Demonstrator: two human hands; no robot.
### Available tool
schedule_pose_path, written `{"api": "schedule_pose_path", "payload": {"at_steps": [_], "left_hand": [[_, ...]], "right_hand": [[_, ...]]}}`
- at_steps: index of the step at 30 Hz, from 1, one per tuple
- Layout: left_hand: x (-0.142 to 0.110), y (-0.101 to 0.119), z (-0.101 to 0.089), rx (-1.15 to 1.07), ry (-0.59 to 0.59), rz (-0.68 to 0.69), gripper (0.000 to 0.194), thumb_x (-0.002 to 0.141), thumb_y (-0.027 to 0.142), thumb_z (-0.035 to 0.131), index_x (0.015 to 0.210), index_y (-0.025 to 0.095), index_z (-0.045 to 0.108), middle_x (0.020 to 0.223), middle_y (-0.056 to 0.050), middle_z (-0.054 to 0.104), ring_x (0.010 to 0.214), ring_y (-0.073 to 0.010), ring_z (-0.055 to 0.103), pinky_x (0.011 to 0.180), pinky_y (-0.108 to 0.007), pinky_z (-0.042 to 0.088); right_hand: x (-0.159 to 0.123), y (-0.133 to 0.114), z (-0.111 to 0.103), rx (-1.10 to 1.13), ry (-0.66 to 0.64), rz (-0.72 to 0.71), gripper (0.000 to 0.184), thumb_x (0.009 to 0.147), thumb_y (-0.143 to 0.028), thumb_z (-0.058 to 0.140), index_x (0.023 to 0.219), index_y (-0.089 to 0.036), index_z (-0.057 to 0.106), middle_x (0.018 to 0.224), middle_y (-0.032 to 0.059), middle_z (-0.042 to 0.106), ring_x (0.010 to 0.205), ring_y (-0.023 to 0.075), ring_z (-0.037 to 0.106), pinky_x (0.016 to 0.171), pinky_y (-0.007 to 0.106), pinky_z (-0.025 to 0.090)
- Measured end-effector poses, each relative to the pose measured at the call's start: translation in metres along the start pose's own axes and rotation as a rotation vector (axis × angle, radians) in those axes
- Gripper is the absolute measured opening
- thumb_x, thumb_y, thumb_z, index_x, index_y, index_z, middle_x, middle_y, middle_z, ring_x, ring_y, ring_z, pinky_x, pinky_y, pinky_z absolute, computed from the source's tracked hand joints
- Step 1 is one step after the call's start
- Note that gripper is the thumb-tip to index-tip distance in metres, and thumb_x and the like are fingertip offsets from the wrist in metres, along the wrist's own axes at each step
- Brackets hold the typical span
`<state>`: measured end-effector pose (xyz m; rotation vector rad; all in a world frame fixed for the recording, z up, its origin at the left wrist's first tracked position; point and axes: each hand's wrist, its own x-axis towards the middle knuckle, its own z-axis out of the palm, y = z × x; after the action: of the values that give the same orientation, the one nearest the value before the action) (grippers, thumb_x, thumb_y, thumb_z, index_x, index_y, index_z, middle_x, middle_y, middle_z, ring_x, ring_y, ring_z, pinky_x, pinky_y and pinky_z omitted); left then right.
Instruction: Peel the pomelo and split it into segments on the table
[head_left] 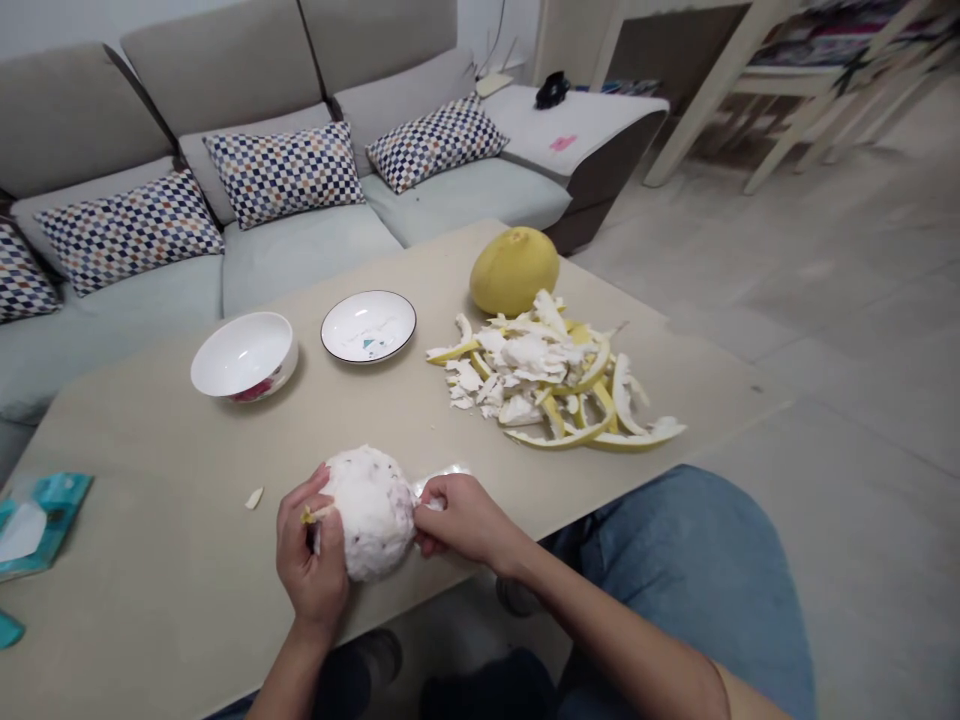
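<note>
A peeled pomelo (371, 515), round and covered in white pith with small dark specks, sits at the table's near edge. My left hand (311, 550) grips its left side, thumb and fingers curled against it, with a small yellowish stub showing between them. At the pomelo's right side, my right hand (457, 515) pinches a bit of white pith, its fingertips close against the fruit. Part of a clear, shiny item (450, 470) shows behind my right hand; its kind is unclear.
A pile of pomelo peel (555, 370) lies on the right of the table (187, 600), before a whole yellow pomelo (515, 270). Farther back are a white bowl (244, 355) and a plate (367, 325). A teal tissue pack (45, 520) lies left; a sofa (300, 240) stands beyond.
</note>
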<state>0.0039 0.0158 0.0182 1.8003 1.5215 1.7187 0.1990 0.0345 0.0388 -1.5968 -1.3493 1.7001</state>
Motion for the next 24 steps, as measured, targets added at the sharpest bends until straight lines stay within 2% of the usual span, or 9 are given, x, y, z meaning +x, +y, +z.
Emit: {"api": "schedule_pose_path", "payload": {"at_steps": [4, 7, 13, 20, 24], "left_hand": [[-0.0011, -0.0029, -0.0021, -0.008, 0.006, -0.021, 0.006, 0.092, 0.023, 0.057, 0.090, 0.020, 0.062, 0.113, -0.007, 0.067, 0.110, -0.0215, 0.064, 0.095, -0.036, 0.048], [-0.0002, -0.0022, -0.0014, -0.001, -0.002, -0.005, 0.007, 0.092, 0.022, 0.057, 0.089, 0.020, 0.062, 0.113, -0.007, 0.067, 0.111, -0.0218, 0.064, 0.096, -0.036, 0.049], [0.0006, 0.0000, 0.0003, -0.013, 0.008, 0.012, 0.006, 0.091, 0.020, 0.057, 0.090, 0.020, 0.063, 0.113, -0.006, 0.068, 0.112, -0.0218, 0.064, 0.098, -0.037, 0.048], [-0.0001, -0.0031, -0.0015, -0.008, 0.031, -0.015, 0.007, 0.092, 0.023, 0.057, 0.089, 0.020, 0.062, 0.111, -0.006, 0.068, 0.108, -0.0208, 0.065, 0.095, -0.036, 0.049], [-0.0009, -0.0037, -0.0016, -0.017, 0.020, -0.036, 0.006, 0.092, 0.023, 0.057, 0.092, 0.020, 0.062, 0.112, -0.006, 0.068, 0.110, -0.0215, 0.065, 0.096, -0.037, 0.049]], "right_hand": [[-0.0050, -0.0026, -0.0033, -0.260, 0.095, -0.152, 0.013, 0.077, -0.023, 0.059, 0.076, -0.019, 0.071, 0.058, 0.0009, 0.070, 0.056, 0.0153, 0.061, 0.053, 0.023, 0.038], [-0.0047, -0.0031, -0.0010, -0.348, 0.173, -0.208, 0.013, 0.076, -0.019, 0.060, 0.073, -0.019, 0.073, 0.066, 0.0025, 0.072, 0.064, 0.0157, 0.061, 0.058, 0.023, 0.037], [0.0013, 0.0012, 0.0059, -0.232, 0.195, -0.145, 0.013, 0.074, -0.015, 0.060, 0.064, -0.018, 0.068, 0.059, 0.0019, 0.070, 0.057, 0.0142, 0.058, 0.055, 0.022, 0.036], [0.0008, 0.0040, -0.0037, -0.189, 0.090, -0.193, 0.014, 0.078, -0.022, 0.059, 0.078, -0.019, 0.073, 0.060, 0.0005, 0.072, 0.059, 0.0153, 0.062, 0.058, 0.022, 0.041], [0.0023, 0.0010, 0.0002, -0.223, 0.171, -0.159, 0.010, 0.073, -0.017, 0.062, 0.068, -0.019, 0.070, 0.062, 0.0016, 0.072, 0.066, 0.0163, 0.064, 0.062, 0.022, 0.041]]}}
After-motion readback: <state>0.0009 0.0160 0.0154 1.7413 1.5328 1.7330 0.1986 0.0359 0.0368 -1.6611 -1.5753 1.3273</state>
